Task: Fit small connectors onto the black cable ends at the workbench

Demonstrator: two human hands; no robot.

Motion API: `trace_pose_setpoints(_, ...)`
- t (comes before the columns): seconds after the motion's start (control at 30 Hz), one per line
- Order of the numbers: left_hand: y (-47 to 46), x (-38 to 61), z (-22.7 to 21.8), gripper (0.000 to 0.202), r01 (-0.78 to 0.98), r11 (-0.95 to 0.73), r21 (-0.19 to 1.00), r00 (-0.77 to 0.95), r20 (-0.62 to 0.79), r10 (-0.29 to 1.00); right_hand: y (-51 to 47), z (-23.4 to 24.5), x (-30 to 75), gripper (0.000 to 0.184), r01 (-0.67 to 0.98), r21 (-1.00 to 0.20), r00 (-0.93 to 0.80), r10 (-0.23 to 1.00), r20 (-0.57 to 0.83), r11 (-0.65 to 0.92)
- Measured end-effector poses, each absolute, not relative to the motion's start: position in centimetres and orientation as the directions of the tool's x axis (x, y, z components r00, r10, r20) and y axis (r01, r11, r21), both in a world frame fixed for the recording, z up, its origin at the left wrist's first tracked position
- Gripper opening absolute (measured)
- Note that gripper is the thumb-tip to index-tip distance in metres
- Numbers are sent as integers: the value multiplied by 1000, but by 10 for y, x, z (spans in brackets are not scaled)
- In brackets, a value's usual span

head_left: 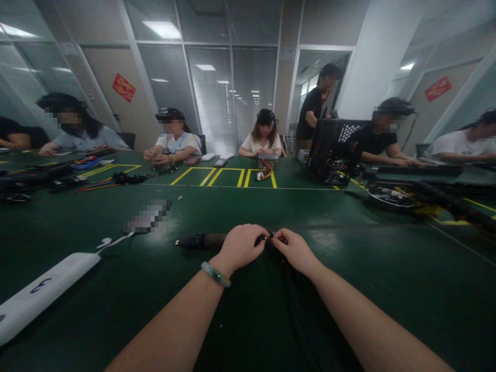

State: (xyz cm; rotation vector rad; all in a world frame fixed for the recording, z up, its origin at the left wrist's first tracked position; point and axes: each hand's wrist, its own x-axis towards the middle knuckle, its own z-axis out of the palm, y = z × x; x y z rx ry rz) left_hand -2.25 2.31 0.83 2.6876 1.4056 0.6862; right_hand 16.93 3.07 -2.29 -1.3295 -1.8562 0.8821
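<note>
A dark cylindrical tool that looks like an electric screwdriver (pixel 209 241) lies across the green table, its metal tip pointing left. My left hand (pixel 245 247), with a jade-coloured bangle at the wrist, is closed around its rear end. Close beside it, my right hand (pixel 296 249) pinches a small dark piece at that end, probably a cable plug, largely hidden by the fingers. From below my right hand a black cable (pixel 289 289) runs down toward the table's near edge. A small bright spot shows between the two hands; whether the parts there are joined, I cannot tell.
On the left lie a white power bank (pixel 50 287) with a white cord and a phone (pixel 149 217). Across the green table (pixel 127 315) stand a black computer case (pixel 329 150) and a power supply (pixel 269 161) with coloured wires. Several people sit opposite; another person stands behind.
</note>
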Motion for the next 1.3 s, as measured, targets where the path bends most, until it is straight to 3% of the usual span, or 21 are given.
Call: trace_pose_setpoints(1.3,24,-22,6,17,765,-601,230,496,384,779,28,-18,170,17,516,-821,-240,961,136,245)
